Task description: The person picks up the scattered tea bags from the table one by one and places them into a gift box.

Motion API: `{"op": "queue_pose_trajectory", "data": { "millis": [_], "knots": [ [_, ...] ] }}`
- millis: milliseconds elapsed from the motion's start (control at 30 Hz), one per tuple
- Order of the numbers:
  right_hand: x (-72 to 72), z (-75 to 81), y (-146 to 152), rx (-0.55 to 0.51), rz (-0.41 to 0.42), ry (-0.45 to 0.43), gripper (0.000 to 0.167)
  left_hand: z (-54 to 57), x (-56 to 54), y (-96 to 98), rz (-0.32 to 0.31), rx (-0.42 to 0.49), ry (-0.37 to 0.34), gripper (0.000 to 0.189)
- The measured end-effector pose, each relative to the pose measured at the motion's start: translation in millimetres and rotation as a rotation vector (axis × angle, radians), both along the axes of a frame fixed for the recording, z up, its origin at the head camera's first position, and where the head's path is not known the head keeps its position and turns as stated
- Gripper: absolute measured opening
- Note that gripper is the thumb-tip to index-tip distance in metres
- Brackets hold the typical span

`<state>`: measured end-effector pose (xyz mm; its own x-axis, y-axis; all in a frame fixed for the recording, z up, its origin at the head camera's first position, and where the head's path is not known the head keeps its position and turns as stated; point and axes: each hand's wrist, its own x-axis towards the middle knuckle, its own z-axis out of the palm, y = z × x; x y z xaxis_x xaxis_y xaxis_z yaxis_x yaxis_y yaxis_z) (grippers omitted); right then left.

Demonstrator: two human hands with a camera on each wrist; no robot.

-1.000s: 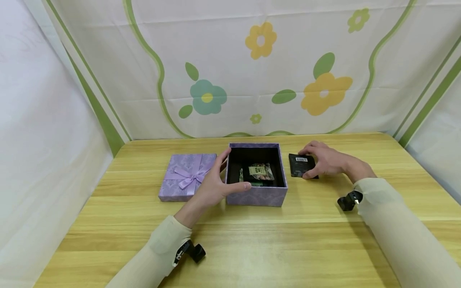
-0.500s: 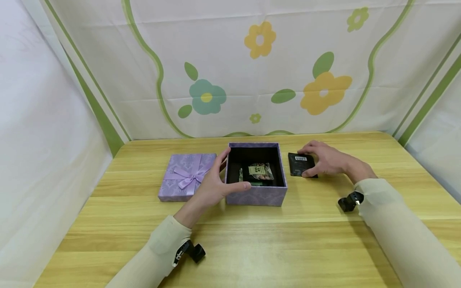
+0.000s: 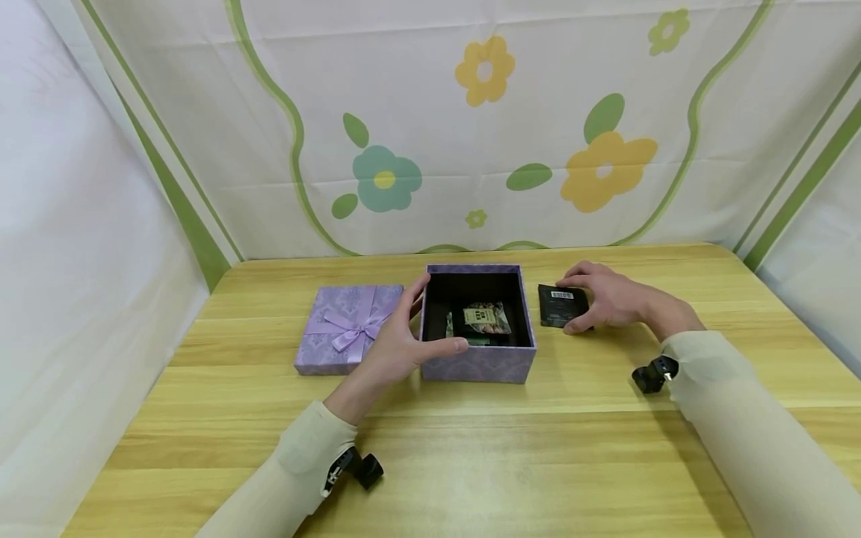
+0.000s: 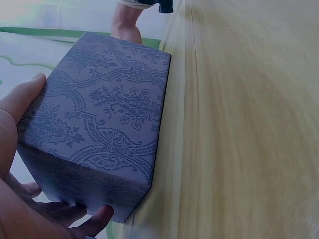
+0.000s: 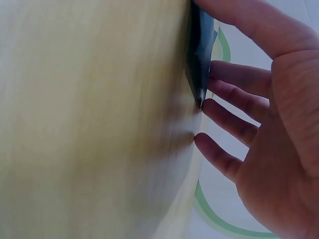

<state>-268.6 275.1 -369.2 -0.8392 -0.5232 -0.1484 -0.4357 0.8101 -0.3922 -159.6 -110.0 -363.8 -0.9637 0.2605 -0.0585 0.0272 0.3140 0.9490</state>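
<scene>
A purple patterned gift box [image 3: 479, 366] stands without its lid on the wooden table. Steadying it is my left hand [image 3: 393, 347], with the thumb on the front and the fingers against the left side; the left wrist view shows that grip at a corner of the box [image 4: 107, 107]. Inside the box lies a small clear-windowed packet [image 3: 487, 318] with a pale label, and a bit of green shows below it. To the right of the box, a flat black packet [image 3: 558, 306] with a barcode label lies on the table. My right hand [image 3: 612, 299] pinches its right side between thumb and fingertips.
The lid [image 3: 350, 329], purple with a ribbon bow, lies left of the box, close to my left forearm. A white flowered cloth [image 3: 444, 134] hangs behind the table's [image 3: 471, 456] far edge. A small black camera [image 3: 651, 376] sits on my right wrist.
Both hands stay where they were, on the box and the black packet. Only a slight shift of the whole head view shows.
</scene>
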Motion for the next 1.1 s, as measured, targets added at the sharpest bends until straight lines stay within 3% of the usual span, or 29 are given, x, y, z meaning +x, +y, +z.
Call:
{"op": "queue_pose_trajectory", "data": {
  "millis": [367,700,1100],
  "knots": [
    [-1.3,-1.2,3.6,-0.04,-0.008,0.02,0.079,0.2,0.1,2.0,-0.013,0.003,0.007,0.114],
    [-1.8,-1.2,3.5,-0.095,-0.029,-0.062,0.095,-0.4,-0.3,1.3,-0.009,0.001,0.003,0.113],
    [1.2,4.7,-3.9,0.016,0.012,-0.02,0.104,0.6,1.7,-0.2,-0.004,0.002,0.002,0.114]
  ]
}}
